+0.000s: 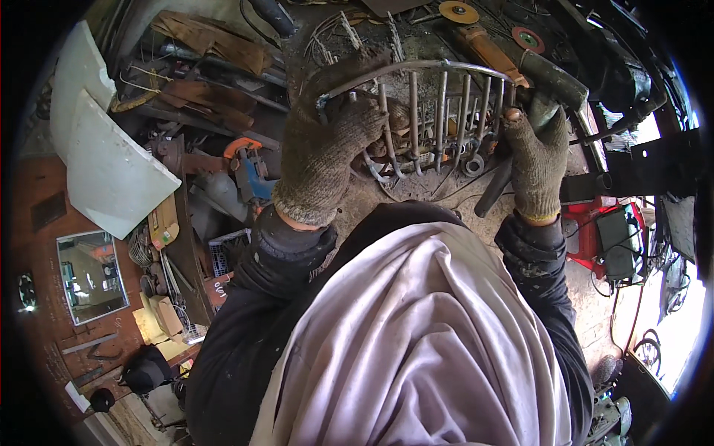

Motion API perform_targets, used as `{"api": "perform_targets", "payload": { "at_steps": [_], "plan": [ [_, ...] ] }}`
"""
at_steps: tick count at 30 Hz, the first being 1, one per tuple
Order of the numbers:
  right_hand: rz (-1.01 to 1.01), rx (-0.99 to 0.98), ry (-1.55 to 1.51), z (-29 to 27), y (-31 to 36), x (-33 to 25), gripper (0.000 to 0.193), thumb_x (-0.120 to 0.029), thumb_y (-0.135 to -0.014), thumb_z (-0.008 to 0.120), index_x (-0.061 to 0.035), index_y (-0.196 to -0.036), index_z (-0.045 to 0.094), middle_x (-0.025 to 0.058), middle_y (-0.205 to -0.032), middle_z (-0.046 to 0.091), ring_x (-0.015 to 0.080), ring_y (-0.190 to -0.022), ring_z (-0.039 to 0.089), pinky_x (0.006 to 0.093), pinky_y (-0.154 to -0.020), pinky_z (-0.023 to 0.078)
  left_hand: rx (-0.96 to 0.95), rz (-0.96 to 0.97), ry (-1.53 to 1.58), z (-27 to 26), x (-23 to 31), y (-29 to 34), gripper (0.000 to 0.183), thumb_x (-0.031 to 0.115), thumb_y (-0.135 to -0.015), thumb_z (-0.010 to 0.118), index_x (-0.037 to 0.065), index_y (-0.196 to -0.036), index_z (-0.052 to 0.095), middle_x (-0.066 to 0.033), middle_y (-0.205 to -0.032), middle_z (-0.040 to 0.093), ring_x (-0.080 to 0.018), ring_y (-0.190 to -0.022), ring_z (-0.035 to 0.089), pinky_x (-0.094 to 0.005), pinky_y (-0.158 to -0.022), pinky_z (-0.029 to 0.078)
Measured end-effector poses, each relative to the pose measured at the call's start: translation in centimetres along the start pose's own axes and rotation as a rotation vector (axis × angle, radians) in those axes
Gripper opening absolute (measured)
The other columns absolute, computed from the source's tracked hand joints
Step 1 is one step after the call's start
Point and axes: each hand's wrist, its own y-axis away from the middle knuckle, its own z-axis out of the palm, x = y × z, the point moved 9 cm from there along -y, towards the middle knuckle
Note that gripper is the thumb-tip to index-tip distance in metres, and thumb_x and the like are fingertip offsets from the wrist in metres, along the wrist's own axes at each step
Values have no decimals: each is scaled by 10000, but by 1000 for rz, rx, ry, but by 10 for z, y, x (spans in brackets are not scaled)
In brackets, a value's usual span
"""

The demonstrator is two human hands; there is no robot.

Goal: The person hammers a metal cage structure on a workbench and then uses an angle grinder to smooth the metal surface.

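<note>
A metal grille (pixel 441 123) of several upright rods under a curved top bar stands in front of me. My left hand (pixel 320 152), in a worn knitted glove, is closed round its left end, with the thumb against the outer rods. At the opposite end my right hand (pixel 537 160), gloved alike, is closed with its bare thumb tip at the outermost rod. Its other fingers are mostly hidden behind the glove, beside a thick grey pipe (pixel 554 78). Below the grille lies a small metal ring (pixel 473 165).
An orange-bodied power tool (pixel 483 56) and a yellow disc (pixel 459 11) lie beyond the grille, near a red-rimmed disc (pixel 527 39). Left are wooden boards (pixel 212 41), pale broken panels (pixel 119 163) and a blue-and-orange clamp-like tool (pixel 253 175). A red-and-grey machine (pixel 617 238) with cables stands right.
</note>
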Motion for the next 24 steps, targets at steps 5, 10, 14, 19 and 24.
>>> {"api": "perform_targets", "payload": {
  "at_steps": [5, 10, 14, 19, 24],
  "plan": [
    [-257, 43, 282, 6, 2, -29, 462, -219, -868, 735, 24, -1215, 552, 118, -1059, 657, 161, -855, 630, 315, -782, 516, 64, -79, -219, -8, -8, 5, 426, 36, -845, 723, 15, -1241, 569, -93, -1149, 623, -140, -1013, 611, -284, -865, 517],
    [-343, -46, 11, 26, 35, -42, 359, -192, -920, 655, 30, -1188, 568, 134, -1032, 674, 180, -828, 652, 321, -778, 520, -30, 214, -298, -2, 0, 5, 434, 134, -875, 720, 21, -1257, 548, -93, -1158, 607, -153, -963, 624, -288, -830, 531],
    [-407, -236, 278, 47, 55, -44, 358, -216, -891, 694, 28, -1135, 599, 152, -964, 687, 263, -810, 687, 336, -745, 533, 36, 86, -243, -19, -11, 2, 434, 111, -878, 706, 25, -1266, 533, -112, -1170, 608, -183, -980, 655, -303, -798, 574],
    [-285, -305, 345, 60, 55, -37, 345, -218, -868, 714, 12, -1108, 622, 180, -928, 680, 348, -818, 686, 367, -730, 534, 130, 17, -57, -29, -17, 6, 456, 68, -832, 742, 33, -1258, 583, -64, -1139, 626, -141, -1021, 602, -283, -859, 523],
    [-452, -249, 301, 59, 56, -49, 348, -218, -870, 711, 2, -1128, 629, 184, -972, 674, 349, -840, 679, 382, -738, 526, 120, 71, -49, -35, -11, 11, 501, 50, -839, 690, 15, -1301, 499, -97, -1112, 627, -186, -939, 677, -298, -757, 594]
  ]
}}
